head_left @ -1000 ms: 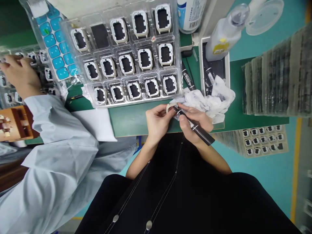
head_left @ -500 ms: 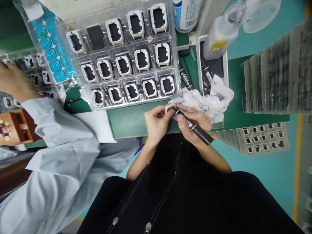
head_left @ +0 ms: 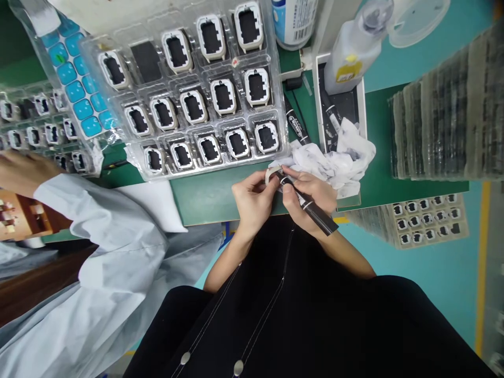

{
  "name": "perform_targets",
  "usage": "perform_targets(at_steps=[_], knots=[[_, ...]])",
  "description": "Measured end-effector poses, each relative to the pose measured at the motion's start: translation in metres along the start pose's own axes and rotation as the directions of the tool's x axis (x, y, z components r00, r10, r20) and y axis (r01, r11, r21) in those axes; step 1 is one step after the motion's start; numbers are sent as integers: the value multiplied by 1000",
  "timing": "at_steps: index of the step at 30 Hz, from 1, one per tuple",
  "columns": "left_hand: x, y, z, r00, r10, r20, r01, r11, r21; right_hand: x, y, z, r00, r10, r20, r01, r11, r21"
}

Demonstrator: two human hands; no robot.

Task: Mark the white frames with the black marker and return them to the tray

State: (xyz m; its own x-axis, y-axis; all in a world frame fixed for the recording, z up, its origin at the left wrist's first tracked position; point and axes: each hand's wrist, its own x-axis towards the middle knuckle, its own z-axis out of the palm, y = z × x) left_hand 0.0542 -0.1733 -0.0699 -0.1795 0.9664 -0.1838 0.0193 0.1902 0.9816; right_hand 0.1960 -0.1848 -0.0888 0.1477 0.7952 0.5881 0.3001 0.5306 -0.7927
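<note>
Pinched in the fingers of my left hand [head_left: 253, 202] is a small pale watch case frame [head_left: 272, 170], partly covered by the fingertips. My right hand [head_left: 311, 199] grips a black marker pen [head_left: 319, 216], its front end pointing up and left against the frame. Whether the tip touches the frame I cannot make out. Both hands are close together over the table's near edge. Just beyond them lies a clear plastic tray [head_left: 200, 171] with rows of similar white frames; one pocket in its back row holds no frame.
Crumpled white tissue [head_left: 342, 163] lies right of my hands, beside a second marker [head_left: 296, 126]. A white box [head_left: 364, 113] holds a dispenser bottle [head_left: 348, 60]. Stacked trays [head_left: 444, 126] stand at right. On the left, a co-worker's sleeved arm [head_left: 106, 215] reaches over another tray [head_left: 39, 126].
The co-worker's hand at left has come lower, nearer the table edge. My right hand and the marker have shifted slightly left; my left hand keeps its hold on the frame.
</note>
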Motion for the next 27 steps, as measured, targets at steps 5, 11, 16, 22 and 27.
perform_targets(at_steps=[5,11,16,22,27], knots=[[1,0,0,1000,-14,-3,15,1000,17,2,-2,0,999,-32,-7,32,999,-23],[0,2,-1,1000,-2,2,2,1000,20,2,-3,0,999,-32,-17,32,999,-43],[0,2,0,1000,-12,1,12,1000,14,0,0,1,1000,-5,-27,5,1000,1],[1,2,0,1000,-6,2,6,1000,8,-2,1,-1,1000,30,-3,-30,999,24],[4,7,-1,999,-39,35,41,997,-66,-3,-2,0,998,37,-46,-36,999,37]])
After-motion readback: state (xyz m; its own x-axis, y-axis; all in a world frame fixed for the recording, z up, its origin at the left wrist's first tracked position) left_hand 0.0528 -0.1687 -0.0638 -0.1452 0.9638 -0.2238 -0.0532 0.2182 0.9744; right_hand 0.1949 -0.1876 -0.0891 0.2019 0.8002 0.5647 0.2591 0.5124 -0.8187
